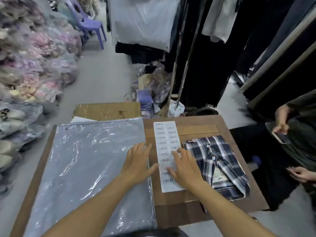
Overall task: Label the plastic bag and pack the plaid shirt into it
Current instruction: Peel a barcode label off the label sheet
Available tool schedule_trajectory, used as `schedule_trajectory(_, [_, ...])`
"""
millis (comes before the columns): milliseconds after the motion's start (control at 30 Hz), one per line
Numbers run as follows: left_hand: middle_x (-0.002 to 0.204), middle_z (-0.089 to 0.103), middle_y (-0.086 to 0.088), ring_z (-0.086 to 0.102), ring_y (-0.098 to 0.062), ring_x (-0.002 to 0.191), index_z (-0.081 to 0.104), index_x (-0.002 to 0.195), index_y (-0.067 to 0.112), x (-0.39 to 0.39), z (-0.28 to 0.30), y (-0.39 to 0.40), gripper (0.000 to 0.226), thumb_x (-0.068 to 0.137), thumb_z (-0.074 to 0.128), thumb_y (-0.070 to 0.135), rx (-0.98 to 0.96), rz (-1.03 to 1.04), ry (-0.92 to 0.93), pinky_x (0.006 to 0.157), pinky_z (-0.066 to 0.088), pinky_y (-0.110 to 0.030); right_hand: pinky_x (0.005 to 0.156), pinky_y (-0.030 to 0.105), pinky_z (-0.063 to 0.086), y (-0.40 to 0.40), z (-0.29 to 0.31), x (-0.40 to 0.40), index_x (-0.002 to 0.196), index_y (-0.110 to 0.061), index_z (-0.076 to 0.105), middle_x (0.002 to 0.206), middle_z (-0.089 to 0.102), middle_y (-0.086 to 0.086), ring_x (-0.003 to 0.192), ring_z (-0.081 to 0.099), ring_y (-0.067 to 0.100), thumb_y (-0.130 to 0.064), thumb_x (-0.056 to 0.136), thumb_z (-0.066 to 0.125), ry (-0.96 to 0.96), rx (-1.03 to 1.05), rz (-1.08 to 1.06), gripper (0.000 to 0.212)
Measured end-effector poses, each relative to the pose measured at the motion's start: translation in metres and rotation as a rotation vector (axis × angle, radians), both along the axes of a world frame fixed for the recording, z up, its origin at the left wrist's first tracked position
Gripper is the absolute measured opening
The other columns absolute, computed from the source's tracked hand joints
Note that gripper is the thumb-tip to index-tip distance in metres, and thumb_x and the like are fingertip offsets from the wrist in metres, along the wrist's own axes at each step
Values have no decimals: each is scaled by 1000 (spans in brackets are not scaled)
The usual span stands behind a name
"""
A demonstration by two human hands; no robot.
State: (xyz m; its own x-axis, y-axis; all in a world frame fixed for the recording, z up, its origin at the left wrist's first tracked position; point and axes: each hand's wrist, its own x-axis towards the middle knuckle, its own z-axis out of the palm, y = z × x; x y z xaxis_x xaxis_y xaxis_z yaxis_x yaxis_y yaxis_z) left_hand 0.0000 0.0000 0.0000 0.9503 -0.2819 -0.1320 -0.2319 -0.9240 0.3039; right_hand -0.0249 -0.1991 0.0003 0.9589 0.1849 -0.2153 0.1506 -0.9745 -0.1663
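A stack of clear plastic bags (89, 165) lies flat on the left of the wooden table (201, 124). A white sheet of barcode labels (165, 137) lies in the middle. The folded blue-and-white plaid shirt (220, 161) rests to its right. My left hand (138, 159) lies flat on the right edge of the bags, fingers spread, thumb touching the sheet. My right hand (183, 166) rests on the label sheet, fingertips pressing its right column, with nothing visibly gripped.
A cardboard box (107, 111) sits behind the bags. Bagged garments (34, 57) pile up at the left, and a purple plastic chair (89, 23) stands beyond. Dark hanging clothes (205, 48) fill the back. A seated person at the right holds a phone (280, 138).
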Motion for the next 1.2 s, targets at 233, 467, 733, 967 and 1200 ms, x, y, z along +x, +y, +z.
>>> schedule_trajectory(233, [117, 60, -1, 56, -19, 106, 50, 126, 15, 5, 16, -48, 34, 93, 57, 17, -697, 532, 514, 90, 45, -30, 96, 40, 42, 7, -1, -3, 130, -13, 46, 137, 44, 12, 123, 42, 30, -47, 97, 43, 70, 2, -87, 47])
schedule_trajectory(467, [73, 61, -5, 51, -12, 57, 53, 71, 11, 13, 25, -67, 29, 91, 41, -5, -1057, 885, 731, 57, 42, -25, 98, 40, 41, 8, -2, -3, 122, -13, 50, 142, 39, 10, 122, 39, 29, -34, 102, 36, 129, 71, -128, 32])
schedule_trajectory(733, [151, 34, -5, 32, -27, 138, 38, 146, 19, 12, 10, -74, 65, 86, 62, 27, -161, 339, 399, 112, 34, -35, 94, 40, 41, 1, -4, -1, 116, -15, 54, 150, 34, 8, 129, 36, 30, -18, 99, 44, 146, 119, -152, 19])
schedule_trajectory(967, [165, -16, -2, -13, -28, 151, -3, 156, 21, 5, -15, -54, 129, 64, 75, 68, 87, -96, 384, 122, 2, -45, 100, 44, 47, -10, -12, 3, 133, -17, 53, 146, 40, -1, 130, 38, 22, -11, 97, 52, 156, 265, -188, 37])
schedule_trajectory(1200, [158, 26, -1, 21, -23, 143, 37, 147, 24, 11, -15, -49, 80, 80, 67, 56, 30, -94, 175, 115, 21, -37, 102, 42, 46, -5, -8, 11, 135, -18, 50, 137, 42, -2, 125, 48, 20, -24, 98, 54, 122, 464, -414, 38])
